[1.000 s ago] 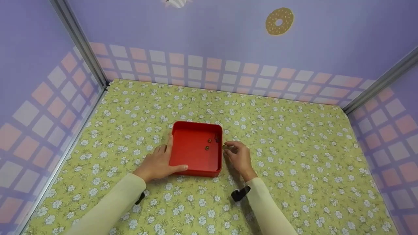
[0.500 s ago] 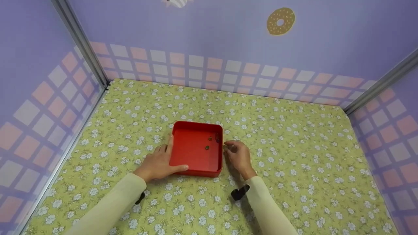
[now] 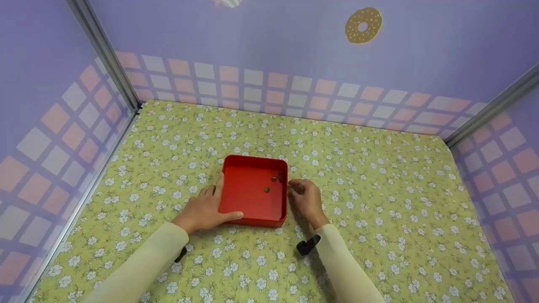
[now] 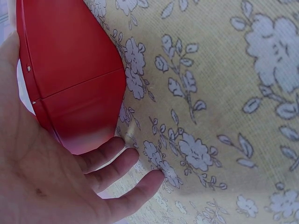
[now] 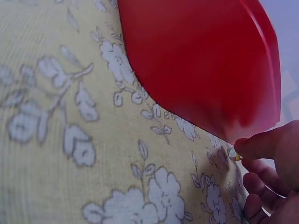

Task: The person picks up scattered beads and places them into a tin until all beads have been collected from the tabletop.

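A square red box [image 3: 252,193] with low walls rests on the flowered cloth. Several small glass marbles [image 3: 267,190] lie inside it, some in shadow along the right wall. My left hand [image 3: 203,210] holds the box at its near left corner, thumb over the front rim and index finger along the left side. Its other fingers hang loosely beside the wall in the left wrist view. Just outside the right wall, my right hand [image 3: 308,201] pinches a small rounded clear-and-yellow thing [image 5: 234,154], mostly hidden by the fingertips, low above the cloth.
A yellow-green cloth [image 3: 379,181] with white flowers covers the table. Purple walls [image 3: 294,42] with pink and white checks enclose the back and both sides, joined by grey metal posts [image 3: 107,54]. A printed doughnut [image 3: 363,25] decorates the back wall.
One marble in the box has rolled a little toward the far right, near the right wall. Both hands stay almost where they were.
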{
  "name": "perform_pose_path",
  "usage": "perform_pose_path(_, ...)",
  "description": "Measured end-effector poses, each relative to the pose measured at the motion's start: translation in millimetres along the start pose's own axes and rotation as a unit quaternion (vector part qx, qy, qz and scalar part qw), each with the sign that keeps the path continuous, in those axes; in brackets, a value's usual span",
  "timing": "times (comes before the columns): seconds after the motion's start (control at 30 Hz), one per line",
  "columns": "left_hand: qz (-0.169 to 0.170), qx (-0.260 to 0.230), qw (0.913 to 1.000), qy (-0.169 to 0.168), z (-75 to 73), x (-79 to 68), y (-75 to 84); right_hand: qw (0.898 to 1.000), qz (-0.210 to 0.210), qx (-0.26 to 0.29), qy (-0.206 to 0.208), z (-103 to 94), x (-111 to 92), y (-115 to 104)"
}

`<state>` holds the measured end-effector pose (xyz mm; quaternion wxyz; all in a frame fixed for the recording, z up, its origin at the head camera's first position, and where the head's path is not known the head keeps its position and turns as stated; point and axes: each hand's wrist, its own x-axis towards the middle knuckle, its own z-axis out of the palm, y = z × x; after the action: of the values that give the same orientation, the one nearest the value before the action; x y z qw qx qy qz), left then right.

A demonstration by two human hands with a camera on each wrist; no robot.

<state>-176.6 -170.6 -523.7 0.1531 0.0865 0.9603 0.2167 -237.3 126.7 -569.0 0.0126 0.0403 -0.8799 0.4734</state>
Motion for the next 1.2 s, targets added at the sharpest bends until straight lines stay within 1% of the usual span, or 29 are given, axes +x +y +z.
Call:
perform_pose_path(0.4, -0.007, -0.006, 1.0, -0.002, -0.5, 0.3, 0.7, 1.0, 0.03, 0.005, -0.001, 2.1, 1.3, -2.6)
perform_pose_path(0.67, -0.007, -0.006, 1.0, -0.001, -2.0, -0.8, 1.6, 0.999, 0.039, 0.017, 0.002, 3.8, 2.8, -3.0)
perform_pose_path(0.8, -0.008, -0.007, 0.9999, 0.003, -2.2, -1.6, 1.3, 0.999, 0.037, 0.015, 0.006, 3.9, 2.9, -2.0)
perform_pose_path(1.03, -0.002, 0.007, 0.9999, 0.009, -1.3, -1.6, 1.4, 1.0, 0.026, 0.001, 0.017, 5.1, 3.8, -0.7)
perform_pose_path(1.2, -0.001, 0.005, 0.9999, 0.011, -0.8, -1.1, 1.7, 0.999, 0.033, 0.003, 0.016, 5.1, 3.3, -0.5)
